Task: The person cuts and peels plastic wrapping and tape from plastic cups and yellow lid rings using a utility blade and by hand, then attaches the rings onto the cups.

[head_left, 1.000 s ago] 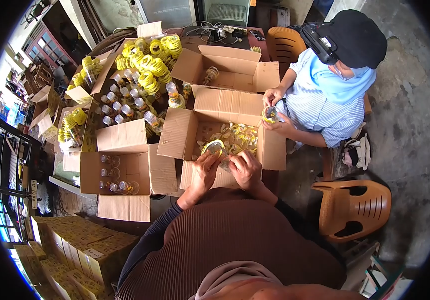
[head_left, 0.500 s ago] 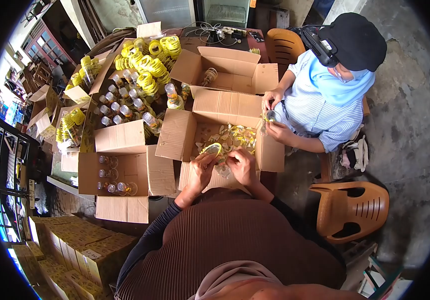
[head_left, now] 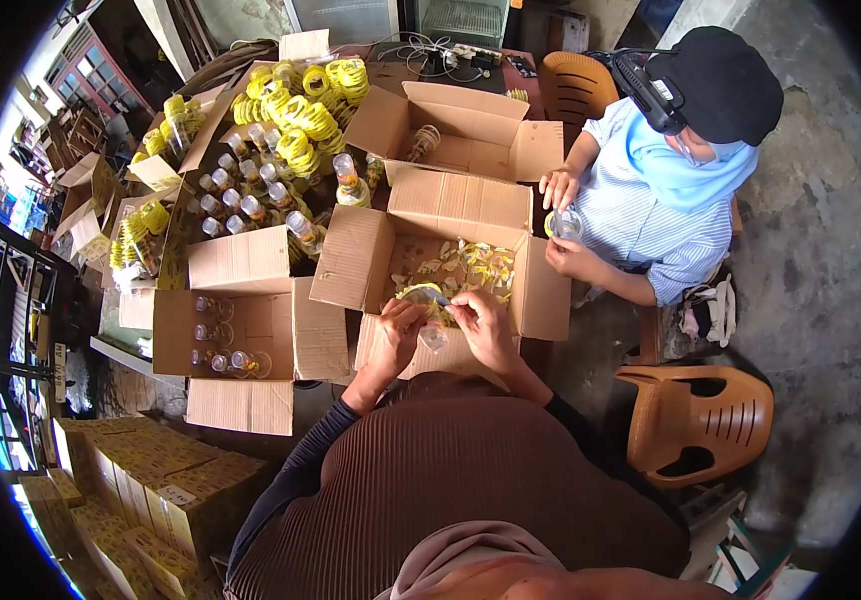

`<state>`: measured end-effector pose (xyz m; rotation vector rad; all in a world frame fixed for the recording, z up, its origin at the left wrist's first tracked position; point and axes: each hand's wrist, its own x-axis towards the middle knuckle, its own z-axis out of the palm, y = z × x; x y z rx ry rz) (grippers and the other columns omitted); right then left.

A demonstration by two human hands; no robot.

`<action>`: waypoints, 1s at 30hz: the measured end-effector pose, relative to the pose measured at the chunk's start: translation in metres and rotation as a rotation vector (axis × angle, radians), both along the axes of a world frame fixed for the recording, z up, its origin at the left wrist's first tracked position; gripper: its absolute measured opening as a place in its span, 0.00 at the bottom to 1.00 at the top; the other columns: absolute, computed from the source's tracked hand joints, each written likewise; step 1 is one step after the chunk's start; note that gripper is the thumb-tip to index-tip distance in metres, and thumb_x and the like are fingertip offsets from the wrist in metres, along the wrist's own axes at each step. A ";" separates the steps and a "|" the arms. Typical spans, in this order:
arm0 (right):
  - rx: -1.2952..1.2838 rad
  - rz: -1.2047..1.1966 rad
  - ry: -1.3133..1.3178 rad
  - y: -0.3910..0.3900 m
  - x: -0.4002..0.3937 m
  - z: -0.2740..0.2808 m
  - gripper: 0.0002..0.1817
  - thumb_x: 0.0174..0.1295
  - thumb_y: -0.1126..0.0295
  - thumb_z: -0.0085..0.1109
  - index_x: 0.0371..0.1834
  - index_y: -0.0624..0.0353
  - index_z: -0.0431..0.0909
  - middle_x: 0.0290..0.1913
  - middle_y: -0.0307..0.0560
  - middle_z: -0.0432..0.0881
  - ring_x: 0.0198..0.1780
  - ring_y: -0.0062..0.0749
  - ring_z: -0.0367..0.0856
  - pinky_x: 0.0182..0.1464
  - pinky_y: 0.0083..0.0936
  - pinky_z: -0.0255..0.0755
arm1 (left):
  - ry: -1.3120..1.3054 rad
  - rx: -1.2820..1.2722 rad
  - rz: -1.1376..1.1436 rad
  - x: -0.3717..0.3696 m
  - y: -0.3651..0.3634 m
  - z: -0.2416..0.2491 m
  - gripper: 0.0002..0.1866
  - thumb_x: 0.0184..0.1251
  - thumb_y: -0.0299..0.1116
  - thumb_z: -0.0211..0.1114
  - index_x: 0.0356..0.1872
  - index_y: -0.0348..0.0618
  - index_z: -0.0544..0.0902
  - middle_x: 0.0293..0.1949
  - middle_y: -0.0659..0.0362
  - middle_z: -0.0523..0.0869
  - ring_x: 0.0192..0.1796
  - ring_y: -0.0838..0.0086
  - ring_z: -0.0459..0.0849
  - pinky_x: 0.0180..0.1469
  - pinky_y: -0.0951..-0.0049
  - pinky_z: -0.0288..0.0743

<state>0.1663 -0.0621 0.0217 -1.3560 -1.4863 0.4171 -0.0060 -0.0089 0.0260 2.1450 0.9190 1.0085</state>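
Note:
Over the near edge of an open cardboard box (head_left: 350, 258), my left hand (head_left: 402, 330) is closed on a clear plastic cup (head_left: 434, 336) with a yellow rim. My right hand (head_left: 483, 328) is pinched at the cup's rim, on something small and dark that I cannot make out. Yellow and whitish scraps (head_left: 480, 266) lie on the floor of that box, just beyond both hands.
A co-worker (head_left: 670, 190) at the right holds another clear cup (head_left: 565, 224). Left stands a box (head_left: 182, 335) with several cups. Behind are upside-down cups (head_left: 250, 207), yellow ring stacks (head_left: 300, 120) and another open box (head_left: 465, 130). An orange chair (head_left: 700, 425) stands right.
The cup in my left hand has tilted, and my right hand has moved in to its rim. The co-worker's hands have shifted, and their cup shows more fully.

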 end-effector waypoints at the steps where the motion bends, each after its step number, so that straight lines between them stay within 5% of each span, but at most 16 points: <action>1: 0.014 -0.036 -0.059 0.001 0.000 -0.004 0.05 0.61 0.81 0.61 0.38 0.64 0.75 0.33 0.50 0.78 0.30 0.35 0.78 0.30 0.25 0.70 | 0.008 -0.037 -0.013 0.000 -0.002 0.001 0.07 0.57 0.20 0.66 0.38 0.33 0.85 0.33 0.50 0.86 0.37 0.57 0.80 0.41 0.63 0.75; 10: -0.004 0.015 -0.058 0.003 -0.004 0.008 0.04 0.59 0.78 0.63 0.35 0.64 0.77 0.33 0.50 0.79 0.31 0.40 0.79 0.32 0.32 0.71 | -0.070 -0.150 0.012 -0.005 -0.008 0.002 0.09 0.59 0.24 0.67 0.41 0.35 0.86 0.31 0.52 0.86 0.35 0.63 0.83 0.39 0.67 0.76; 13: -0.116 -0.142 -0.071 0.017 0.009 -0.022 0.04 0.59 0.76 0.64 0.35 0.62 0.79 0.29 0.50 0.80 0.29 0.40 0.80 0.31 0.34 0.71 | -0.051 -0.178 0.044 -0.009 -0.011 0.003 0.08 0.62 0.25 0.66 0.40 0.35 0.86 0.31 0.51 0.86 0.33 0.66 0.83 0.39 0.69 0.76; 20: -0.072 0.062 0.010 0.008 -0.008 0.010 0.03 0.60 0.77 0.63 0.35 0.62 0.79 0.33 0.49 0.80 0.32 0.37 0.81 0.32 0.29 0.74 | -0.133 -0.403 0.032 -0.017 -0.011 -0.009 0.08 0.67 0.27 0.64 0.40 0.34 0.86 0.28 0.54 0.85 0.33 0.74 0.83 0.39 0.73 0.75; 24: -0.233 -0.126 -0.134 0.023 0.017 -0.051 0.04 0.59 0.71 0.64 0.34 0.57 0.81 0.30 0.47 0.83 0.28 0.38 0.82 0.32 0.31 0.74 | -0.189 -0.533 0.024 -0.024 -0.009 -0.015 0.10 0.69 0.29 0.62 0.42 0.33 0.86 0.30 0.56 0.86 0.35 0.77 0.83 0.42 0.75 0.75; 30: -0.505 0.193 -0.110 -0.007 0.025 -0.109 0.08 0.56 0.70 0.64 0.36 0.61 0.81 0.30 0.52 0.84 0.31 0.39 0.85 0.35 0.32 0.75 | -0.405 -0.821 -0.034 -0.033 -0.006 -0.016 0.11 0.72 0.32 0.61 0.39 0.33 0.85 0.33 0.60 0.87 0.39 0.80 0.82 0.48 0.76 0.75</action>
